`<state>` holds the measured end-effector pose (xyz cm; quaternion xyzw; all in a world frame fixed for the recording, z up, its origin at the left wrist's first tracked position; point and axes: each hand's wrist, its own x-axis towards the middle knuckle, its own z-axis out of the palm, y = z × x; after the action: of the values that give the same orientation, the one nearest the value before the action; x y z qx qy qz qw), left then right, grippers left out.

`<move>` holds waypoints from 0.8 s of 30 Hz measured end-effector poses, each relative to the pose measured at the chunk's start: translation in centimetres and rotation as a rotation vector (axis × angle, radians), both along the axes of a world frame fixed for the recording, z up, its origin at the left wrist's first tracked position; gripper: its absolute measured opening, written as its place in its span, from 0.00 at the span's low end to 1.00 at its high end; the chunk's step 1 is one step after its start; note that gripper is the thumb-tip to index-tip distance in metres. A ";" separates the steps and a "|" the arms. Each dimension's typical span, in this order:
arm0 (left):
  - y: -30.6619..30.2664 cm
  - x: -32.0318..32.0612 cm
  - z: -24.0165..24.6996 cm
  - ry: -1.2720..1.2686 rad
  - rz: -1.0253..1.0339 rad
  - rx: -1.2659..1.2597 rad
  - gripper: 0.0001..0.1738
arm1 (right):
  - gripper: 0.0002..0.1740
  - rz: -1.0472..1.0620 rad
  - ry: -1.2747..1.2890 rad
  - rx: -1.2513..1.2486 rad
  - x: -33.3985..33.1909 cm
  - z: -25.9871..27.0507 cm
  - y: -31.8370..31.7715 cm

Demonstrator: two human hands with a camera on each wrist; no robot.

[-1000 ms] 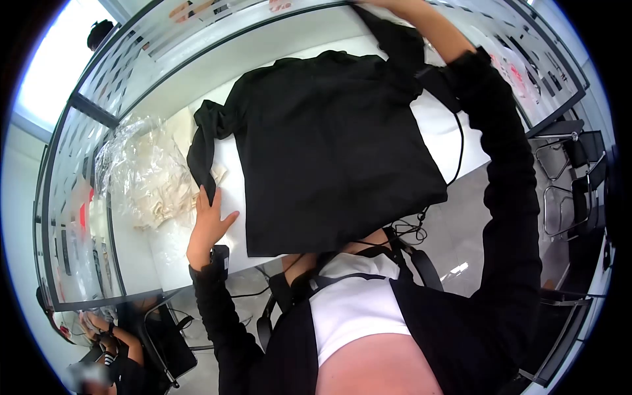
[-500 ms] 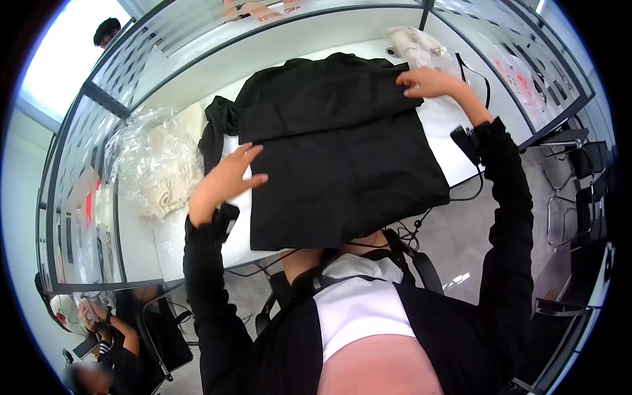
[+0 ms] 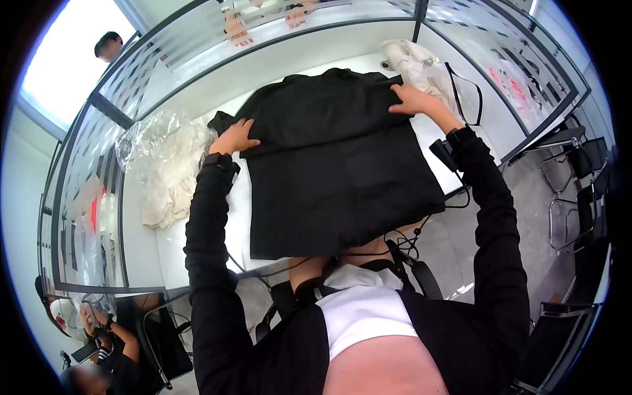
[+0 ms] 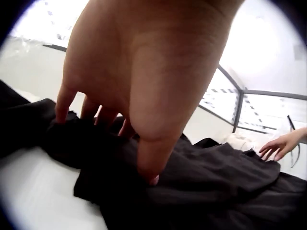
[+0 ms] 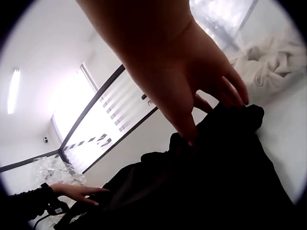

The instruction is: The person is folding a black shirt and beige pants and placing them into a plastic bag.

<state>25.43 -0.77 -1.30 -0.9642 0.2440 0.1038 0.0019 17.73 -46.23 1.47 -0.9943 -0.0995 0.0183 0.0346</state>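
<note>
A black long-sleeved garment [image 3: 342, 191] lies on the white table, one sleeve folded across its upper part. At its upper left, my left hand [image 3: 235, 138] rests on the cloth. The left wrist view shows that hand [image 4: 134, 72] with its fingers spread on the fabric [image 4: 201, 177] and its thumb apart. My right hand [image 3: 417, 102] touches the upper right edge. In the right wrist view, its thumb and fingers [image 5: 235, 91] stand apart on the bunched cloth [image 5: 216, 143], neither curled shut. The other sleeve is mostly hidden at the left.
Clear plastic with cream cloth [image 3: 172, 164] lies left of the garment. Another cream bundle [image 3: 416, 62] and a black strap [image 3: 475, 99] are at the back right. Framed panels enclose the table [image 3: 172, 263]. A cable [image 3: 454, 207] hangs by the front edge; people are beyond the table.
The right sleeve, first held out at the upper right, now lies across the garment. My right hand came down and released it; my left moved from the left cuff to the upper left.
</note>
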 end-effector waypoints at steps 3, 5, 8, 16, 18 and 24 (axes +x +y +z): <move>1.1 -0.6 -0.4 -0.064 0.097 0.003 0.43 | 0.56 -0.102 0.167 -0.026 -2.4 -0.2 1.4; 1.0 -1.2 0.6 -0.016 0.185 0.079 0.42 | 0.59 -0.104 0.158 0.000 -3.2 -2.0 0.8; 1.5 -1.7 1.8 0.000 0.231 0.173 0.40 | 0.60 -0.140 0.120 0.055 -4.2 -3.5 -0.4; 1.2 -2.0 2.0 0.038 0.305 0.219 0.34 | 0.43 -0.236 -0.041 0.106 -3.8 -2.8 -1.2; -0.6 -3.7 3.2 0.028 0.273 0.341 0.35 | 0.37 -0.231 -0.150 0.182 -2.4 -4.4 -1.9; -8.1 -6.5 6.9 -0.106 -0.108 0.063 0.29 | 0.20 -0.225 -0.291 0.435 0.1 -6.5 -2.2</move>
<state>18.94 -8.86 5.63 -0.9532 0.2919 0.0602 0.0509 17.86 -48.43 -5.05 -0.9604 0.0059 -0.1503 0.2345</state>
